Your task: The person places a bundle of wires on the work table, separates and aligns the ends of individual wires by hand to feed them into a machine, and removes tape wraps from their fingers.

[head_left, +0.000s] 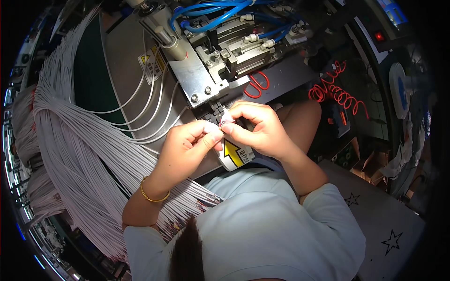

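Both hands meet in front of the metal tooling (216, 110) of a bench machine (199, 79). My left hand (185, 147) is closed, thumb and forefinger pinched together. Close against it, my right hand (262, 131) pinches too. Between the fingertips shows the end of a cable with thin coloured wires (221, 123); the fingers hide most of it. A large bundle of light grey cables (93, 145) fans out on the left, with coloured wire ends near my left forearm. Several single grey cables (157, 100) curve from the bundle toward the machine.
Blue air hoses (213, 16) run over the machine's cylinders. Red scissor-like handles (256, 85) lie beside it. A red coiled hose (330, 91) hangs at the right. Below my hands sits a white plate with a yellow arrow (232, 152). Cardboard boxes (372, 164) stand at far right.
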`<state>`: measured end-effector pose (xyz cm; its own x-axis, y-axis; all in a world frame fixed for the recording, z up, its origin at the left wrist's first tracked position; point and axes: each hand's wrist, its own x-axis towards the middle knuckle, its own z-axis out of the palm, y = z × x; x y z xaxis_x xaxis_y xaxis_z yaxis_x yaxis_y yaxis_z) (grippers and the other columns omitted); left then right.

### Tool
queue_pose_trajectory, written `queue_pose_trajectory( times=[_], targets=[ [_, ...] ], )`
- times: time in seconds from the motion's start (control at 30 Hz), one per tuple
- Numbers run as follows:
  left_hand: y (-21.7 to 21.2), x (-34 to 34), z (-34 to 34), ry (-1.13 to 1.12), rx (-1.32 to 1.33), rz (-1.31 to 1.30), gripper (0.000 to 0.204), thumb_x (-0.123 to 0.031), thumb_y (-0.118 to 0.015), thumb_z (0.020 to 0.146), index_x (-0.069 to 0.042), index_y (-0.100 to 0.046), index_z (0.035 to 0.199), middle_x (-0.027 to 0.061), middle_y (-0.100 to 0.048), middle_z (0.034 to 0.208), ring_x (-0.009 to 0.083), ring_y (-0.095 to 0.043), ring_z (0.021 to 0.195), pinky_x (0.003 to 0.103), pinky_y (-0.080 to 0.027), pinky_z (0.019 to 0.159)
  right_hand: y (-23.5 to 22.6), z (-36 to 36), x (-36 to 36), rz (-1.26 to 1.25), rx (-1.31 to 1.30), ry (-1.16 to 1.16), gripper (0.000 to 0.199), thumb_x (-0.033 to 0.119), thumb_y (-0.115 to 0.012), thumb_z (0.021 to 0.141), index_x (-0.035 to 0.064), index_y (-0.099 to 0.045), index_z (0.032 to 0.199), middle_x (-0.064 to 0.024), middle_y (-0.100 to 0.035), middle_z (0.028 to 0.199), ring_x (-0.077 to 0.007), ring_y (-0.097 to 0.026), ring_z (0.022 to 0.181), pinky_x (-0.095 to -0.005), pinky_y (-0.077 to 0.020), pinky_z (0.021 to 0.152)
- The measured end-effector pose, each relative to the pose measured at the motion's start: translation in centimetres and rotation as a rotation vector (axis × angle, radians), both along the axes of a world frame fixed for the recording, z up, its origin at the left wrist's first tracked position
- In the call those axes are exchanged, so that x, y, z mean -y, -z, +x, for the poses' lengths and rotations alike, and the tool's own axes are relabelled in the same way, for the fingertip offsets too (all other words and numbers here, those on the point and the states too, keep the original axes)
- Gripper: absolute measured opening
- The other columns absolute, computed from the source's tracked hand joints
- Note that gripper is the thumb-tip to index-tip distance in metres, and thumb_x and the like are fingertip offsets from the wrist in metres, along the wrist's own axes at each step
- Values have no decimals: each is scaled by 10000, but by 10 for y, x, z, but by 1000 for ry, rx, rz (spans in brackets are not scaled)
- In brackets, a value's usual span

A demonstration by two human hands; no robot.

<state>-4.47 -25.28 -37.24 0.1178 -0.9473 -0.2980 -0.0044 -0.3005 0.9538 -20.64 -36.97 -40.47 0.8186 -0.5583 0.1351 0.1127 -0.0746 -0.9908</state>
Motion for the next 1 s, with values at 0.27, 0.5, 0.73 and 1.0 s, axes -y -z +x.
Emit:
queue_pose_trajectory(
  times=[0.27,0.5,0.73,1.0],
  targets=[
    [2,1,-3,-42,-149,-33,110,-111,-633,927,-3,-646,942,-24,-638,766,10,-516,660,194,-426,581,1,-1,0,293,26,-66,42,7,-663,838,-10,-640,869,-50,-625,837,-97,-576,775,-235,-450,721],
    [13,-4,-2,114,581,-282,80,-83,-637,910,-8,-631,882,-69,-550,682,-23,-392,577,179,-308,499,-11,0,2,-658,-206,-3,111,85,-673,834,-4,-611,809,-72,-586,746,-152,-553,699,-284,-434,692],
    [2,-3,-3,-83,163,-104,66,-42,-604,904,5,-616,859,-69,-497,660,-12,-349,561,187,-295,495,1,4,3,-337,-12,117,120,87,-609,864,-8,-587,795,-109,-550,717,-234,-528,655,-342,-412,697],
    [7,-1,-10,-108,155,-215,53,-35,-634,892,11,-631,918,-60,-534,672,-13,-379,575,181,-317,501,1,9,-4,-407,0,69,114,89,-570,903,-19,-571,865,-110,-552,751,-254,-522,659,-338,-420,720]
  ],
)
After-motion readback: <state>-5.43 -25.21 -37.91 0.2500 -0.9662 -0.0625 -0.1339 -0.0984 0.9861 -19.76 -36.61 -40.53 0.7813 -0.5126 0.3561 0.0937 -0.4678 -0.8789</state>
